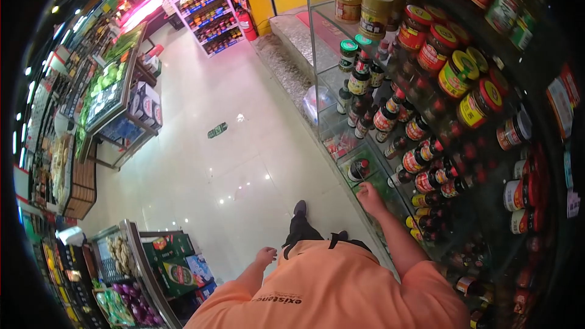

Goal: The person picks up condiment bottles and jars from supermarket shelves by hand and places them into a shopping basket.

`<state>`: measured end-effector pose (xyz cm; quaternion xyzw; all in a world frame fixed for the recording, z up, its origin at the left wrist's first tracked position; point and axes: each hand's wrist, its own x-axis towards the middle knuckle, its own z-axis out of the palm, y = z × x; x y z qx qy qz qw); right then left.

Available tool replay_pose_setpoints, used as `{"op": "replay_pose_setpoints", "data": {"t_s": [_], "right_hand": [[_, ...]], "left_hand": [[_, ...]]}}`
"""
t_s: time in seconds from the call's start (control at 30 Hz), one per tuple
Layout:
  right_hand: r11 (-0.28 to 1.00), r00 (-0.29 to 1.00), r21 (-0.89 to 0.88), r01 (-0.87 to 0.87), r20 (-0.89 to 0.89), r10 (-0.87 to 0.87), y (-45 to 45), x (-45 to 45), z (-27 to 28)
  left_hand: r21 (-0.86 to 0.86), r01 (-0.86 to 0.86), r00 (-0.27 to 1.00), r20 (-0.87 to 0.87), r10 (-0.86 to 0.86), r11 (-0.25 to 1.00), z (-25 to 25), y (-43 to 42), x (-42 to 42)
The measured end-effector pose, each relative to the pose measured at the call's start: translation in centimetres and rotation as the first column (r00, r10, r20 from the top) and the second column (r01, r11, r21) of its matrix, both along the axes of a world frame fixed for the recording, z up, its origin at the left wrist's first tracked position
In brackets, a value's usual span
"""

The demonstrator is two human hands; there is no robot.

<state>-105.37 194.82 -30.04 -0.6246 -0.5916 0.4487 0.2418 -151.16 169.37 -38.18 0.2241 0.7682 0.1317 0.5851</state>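
My right hand (369, 197) is raised beside the edge of a glass shelf (347, 164), its fingers loosely bent with nothing visible in them. The nearest thing to it is a dark sauce bottle (359, 169) with a black and red cap, just beyond the fingertips; a gap seems to lie between, though I cannot tell whether they touch the glass. More bottles with red caps (414, 156) lean in rows to the right. Low at my left side, my left hand (266, 256) hangs near my waist, fingers slightly curled and apart, holding nothing visible.
Jars with red lids (437, 47) and yellow-lidded tubs (348, 0) fill the upper shelves. A pale tiled floor (231, 164) runs forward. On the left are a vegetable stand (100, 97) and a bin of purple onions (135, 304). A white shelf rack (201, 9) stands ahead.
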Motion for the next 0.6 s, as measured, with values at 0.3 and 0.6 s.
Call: {"op": "replay_pose_setpoints", "data": {"t_s": [0.3, 0.6], "right_hand": [[0.927, 0.928, 0.134, 0.35, 0.081, -0.363, 16.1, -5.1, 0.3], [0.619, 0.733, 0.477, 0.624, -0.082, -0.676, 27.8, -8.1, 1.3]], "left_hand": [[0.065, -0.016, 1.0, -0.023, 0.017, 0.998, 1.1, 16.1, -13.8], [0.128, -0.09, 0.992, -0.071, 0.1, 0.988, 3.0, 20.4, -22.6]]}}
